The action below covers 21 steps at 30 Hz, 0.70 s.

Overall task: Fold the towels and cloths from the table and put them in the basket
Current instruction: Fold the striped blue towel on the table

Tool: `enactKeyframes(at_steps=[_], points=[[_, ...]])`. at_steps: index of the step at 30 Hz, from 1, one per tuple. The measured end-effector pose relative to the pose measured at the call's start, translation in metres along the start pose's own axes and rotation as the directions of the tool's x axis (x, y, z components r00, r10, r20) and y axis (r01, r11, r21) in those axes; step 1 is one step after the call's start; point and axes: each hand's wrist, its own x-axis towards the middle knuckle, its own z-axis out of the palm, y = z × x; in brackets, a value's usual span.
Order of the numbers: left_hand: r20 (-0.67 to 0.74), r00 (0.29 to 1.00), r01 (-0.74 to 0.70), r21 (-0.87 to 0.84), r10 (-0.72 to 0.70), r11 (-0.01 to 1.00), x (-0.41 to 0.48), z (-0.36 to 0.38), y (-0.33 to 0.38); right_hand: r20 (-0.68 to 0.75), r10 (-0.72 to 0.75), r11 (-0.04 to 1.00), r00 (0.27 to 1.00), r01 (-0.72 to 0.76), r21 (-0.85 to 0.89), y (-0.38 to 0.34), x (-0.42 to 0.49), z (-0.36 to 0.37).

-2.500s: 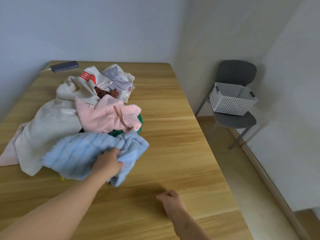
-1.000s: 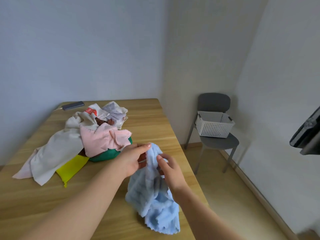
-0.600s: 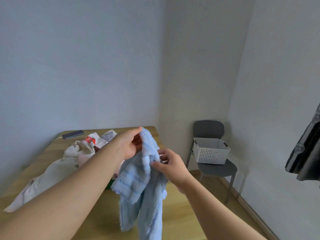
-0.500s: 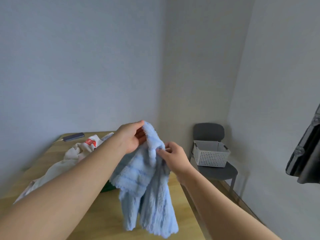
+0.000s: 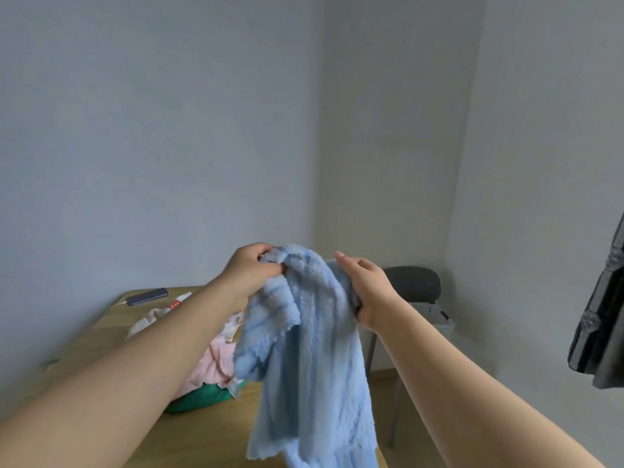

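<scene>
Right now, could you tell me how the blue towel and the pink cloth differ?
The blue towel hangs in the air, held by the left hand and right hand; the pink cloth lies crumpled on a green cloth on the table. The blue towel is in plain view; the pink cloth is partly hidden by the left arm. Neither is folded.

basket [image 5: 439,320]: only one corner shows, rest behind right hand [image 5: 366,288] and wrist | chair [image 5: 413,285]: seat hidden by same arm | blue towel [image 5: 314,349]: hem cut by bottom edge, covers right fingers | pink cloth [image 5: 209,369], green cloth [image 5: 202,400]: partly behind left forearm [image 5: 152,366] and towel | red print [image 5: 174,304]: too small to read | dark object [image 5: 604,332]: cut by right edge, unidentifiable
</scene>
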Motion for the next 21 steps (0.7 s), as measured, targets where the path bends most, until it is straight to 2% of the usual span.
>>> enactKeyframes(at_steps=[2, 4, 6, 8, 10, 12, 15, 16, 17, 19, 21], points=[[-0.126, 0.992, -0.004, 0.155, 0.024, 0.988, 0.004, 0.001, -0.003, 0.02, -0.013, 0.993, 1.0, 0.01, 0.117, 0.002, 0.002, -0.003], [-0.195, 0.974, -0.047, 0.341, 0.119, 0.939, 0.0, 0.01, -0.004, 0.037, -0.032, 0.968, 0.999, 0.022, 0.249, 0.001, 0.001, -0.001], [-0.116, 0.979, -0.124, 0.302, 0.165, 0.945, -0.006, 0.022, -0.004, 0.045, -0.039, 0.946, 0.998, 0.022, 0.325, 0.001, 0.0, 0.002], [0.118, 0.988, -0.111, 0.126, 0.096, 0.986, -0.016, 0.029, 0.0, 0.061, -0.037, 0.944, 0.997, 0.014, 0.33, 0.003, 0.0, 0.006], [0.334, 0.94, -0.091, 0.069, 0.063, 0.993, -0.022, 0.031, -0.003, 0.057, -0.036, 0.955, 0.998, 0.018, 0.296, 0.006, 0.002, 0.009], [0.348, 0.936, -0.115, 0.154, 0.056, 0.981, -0.021, 0.029, -0.011, 0.034, -0.041, 0.963, 0.999, 0.031, 0.268, 0.008, 0.004, 0.012], [0.194, 0.98, -0.12, 0.361, 0.051, 0.925, -0.016, 0.026, -0.021, 0.053, -0.054, 0.96, 0.997, 0.038, 0.278, 0.009, 0.005, 0.012], [0.155, 0.987, -0.098, 0.352, 0.045, 0.931, -0.015, 0.024, -0.022, 0.067, -0.063, 0.961, 0.996, 0.042, 0.273, 0.009, 0.005, 0.012], [0.115, 0.993, -0.037, 0.268, 0.006, 0.963, -0.014, 0.022, -0.023, 0.066, -0.079, 0.971, 0.995, 0.061, 0.232, 0.01, 0.006, 0.011], [0.086, 0.99, 0.112, -0.012, -0.111, 0.994, -0.014, 0.021, -0.018, 0.024, -0.136, 0.991, 0.99, 0.136, 0.014, 0.016, 0.006, 0.009], [0.105, 0.983, 0.17, -0.173, -0.153, 0.97, -0.013, 0.02, -0.012, 0.008, -0.2, 0.955, 0.98, 0.197, -0.221, 0.026, 0.006, 0.008]])
